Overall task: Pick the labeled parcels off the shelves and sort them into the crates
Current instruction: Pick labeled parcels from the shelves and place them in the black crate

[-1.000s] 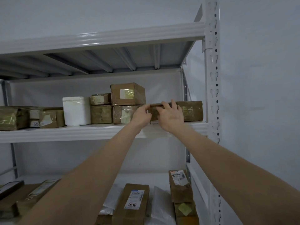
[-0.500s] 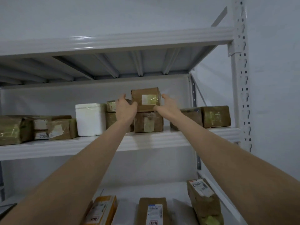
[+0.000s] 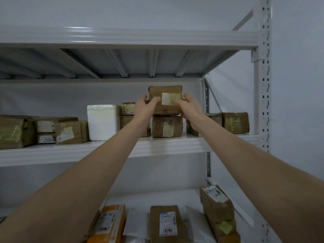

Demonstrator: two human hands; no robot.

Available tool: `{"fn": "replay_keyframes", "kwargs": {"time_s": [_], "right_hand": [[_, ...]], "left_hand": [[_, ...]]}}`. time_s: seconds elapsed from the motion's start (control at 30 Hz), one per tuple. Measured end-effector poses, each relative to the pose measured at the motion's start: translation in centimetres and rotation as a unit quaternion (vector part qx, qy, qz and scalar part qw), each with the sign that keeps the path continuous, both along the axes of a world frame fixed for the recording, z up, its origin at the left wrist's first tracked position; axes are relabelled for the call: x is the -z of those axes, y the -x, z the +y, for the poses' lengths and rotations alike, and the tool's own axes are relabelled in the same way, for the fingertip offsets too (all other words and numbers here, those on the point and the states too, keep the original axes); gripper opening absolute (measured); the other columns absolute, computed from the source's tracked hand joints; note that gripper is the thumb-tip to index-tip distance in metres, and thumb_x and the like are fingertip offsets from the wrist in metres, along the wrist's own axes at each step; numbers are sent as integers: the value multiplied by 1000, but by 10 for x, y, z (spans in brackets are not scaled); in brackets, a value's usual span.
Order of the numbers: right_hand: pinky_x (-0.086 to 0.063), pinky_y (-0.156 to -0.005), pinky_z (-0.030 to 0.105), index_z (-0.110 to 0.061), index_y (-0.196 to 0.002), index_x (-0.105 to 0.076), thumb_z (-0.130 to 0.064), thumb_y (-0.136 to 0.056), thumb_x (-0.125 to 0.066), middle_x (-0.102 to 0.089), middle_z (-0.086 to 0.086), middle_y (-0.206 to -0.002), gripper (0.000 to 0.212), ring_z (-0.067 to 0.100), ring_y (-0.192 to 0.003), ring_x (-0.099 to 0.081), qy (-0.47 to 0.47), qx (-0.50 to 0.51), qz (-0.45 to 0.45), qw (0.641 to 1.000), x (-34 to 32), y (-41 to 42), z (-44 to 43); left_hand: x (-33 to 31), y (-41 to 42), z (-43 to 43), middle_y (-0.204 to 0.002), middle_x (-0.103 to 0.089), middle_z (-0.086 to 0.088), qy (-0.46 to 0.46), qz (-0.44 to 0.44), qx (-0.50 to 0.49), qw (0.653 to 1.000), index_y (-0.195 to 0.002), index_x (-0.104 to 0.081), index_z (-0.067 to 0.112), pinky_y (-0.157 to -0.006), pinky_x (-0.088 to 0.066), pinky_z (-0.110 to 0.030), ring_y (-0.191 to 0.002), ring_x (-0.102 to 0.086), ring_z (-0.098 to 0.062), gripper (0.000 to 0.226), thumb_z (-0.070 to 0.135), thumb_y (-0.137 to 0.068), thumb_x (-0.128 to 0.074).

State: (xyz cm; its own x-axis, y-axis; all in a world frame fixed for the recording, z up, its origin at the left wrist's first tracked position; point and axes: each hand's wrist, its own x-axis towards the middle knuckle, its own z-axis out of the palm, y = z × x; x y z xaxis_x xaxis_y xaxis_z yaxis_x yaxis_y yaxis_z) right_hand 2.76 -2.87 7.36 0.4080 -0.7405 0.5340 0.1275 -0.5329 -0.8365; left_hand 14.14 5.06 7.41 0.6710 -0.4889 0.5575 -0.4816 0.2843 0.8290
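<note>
A brown cardboard parcel [image 3: 165, 92] with a pale label sits on top of another taped brown parcel [image 3: 167, 126] on the middle shelf [image 3: 70, 151]. My left hand [image 3: 146, 106] grips its left side with the thumb on the front. On the right side, my right hand [image 3: 188, 106] grips it, thumb across the label's edge. The parcel looks slightly raised off the one beneath.
The same shelf holds a white foam box [image 3: 103, 122], stacked brown parcels [image 3: 128, 118] behind my left hand, more parcels at the left [image 3: 70, 131] and two at the right [image 3: 235, 122]. The lower shelf carries an orange parcel [image 3: 109, 223], a labeled brown one [image 3: 165, 223] and a stack [image 3: 219, 213]. A perforated upright [image 3: 263, 102] bounds the right.
Both hands left the flat parcel at the shelf's right, moved to the top stacked parcel and closed round its sides. The view shifted left and upward.
</note>
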Motion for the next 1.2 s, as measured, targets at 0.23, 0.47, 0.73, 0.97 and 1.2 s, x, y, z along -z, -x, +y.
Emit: {"fn": "replay_keyframes", "kwargs": {"time_s": [0.23,0.47,0.73,0.97,1.2], "right_hand": [[-46,-98,45,-22,-111,-54,-66,-84,-55,-59,4,-116,51,29,-113,-55,-130,-62,-81,986,23,47,22],[-49,-66,33,-15,-118,-51,-61,-83,-60,-62,4,-108,58,26,-97,-61,-225,-108,-45,967,65,88,45],[-48,-97,42,-21,-115,-54,-31,-90,-61,-59,7,-108,28,29,-106,-58,-232,-156,29,960,108,115,56],[-45,-100,43,-38,-140,-37,1,-87,-60,-60,4,-118,69,21,-107,-57,-158,-152,47,975,129,115,57],[-49,-98,42,-20,-117,-60,-33,-100,-47,-65,7,-107,25,25,-103,-63,-276,-168,-20,946,146,109,72]], "left_hand": [[11,44,38,-123,-62,-5,4,122,46,991,-130,-53,18,-97,-47,-47,-109,-59,-25,76,72,-76,-51],[54,75,76,-111,-65,-6,-71,188,69,977,-113,-59,17,-92,-52,-43,-102,-62,-25,54,56,-77,-67],[88,95,99,-108,-60,-5,-123,177,83,973,-126,-50,23,-68,-54,-38,-92,-60,-22,48,42,-84,-65],[107,82,105,-122,-57,-2,-139,97,102,980,-128,-50,35,-95,-44,-41,-112,-53,-22,49,8,-87,-56],[133,62,121,-112,-60,-8,-125,17,41,991,-122,-54,34,-86,-52,-38,-107,-57,-25,60,-14,-89,-39]]}}
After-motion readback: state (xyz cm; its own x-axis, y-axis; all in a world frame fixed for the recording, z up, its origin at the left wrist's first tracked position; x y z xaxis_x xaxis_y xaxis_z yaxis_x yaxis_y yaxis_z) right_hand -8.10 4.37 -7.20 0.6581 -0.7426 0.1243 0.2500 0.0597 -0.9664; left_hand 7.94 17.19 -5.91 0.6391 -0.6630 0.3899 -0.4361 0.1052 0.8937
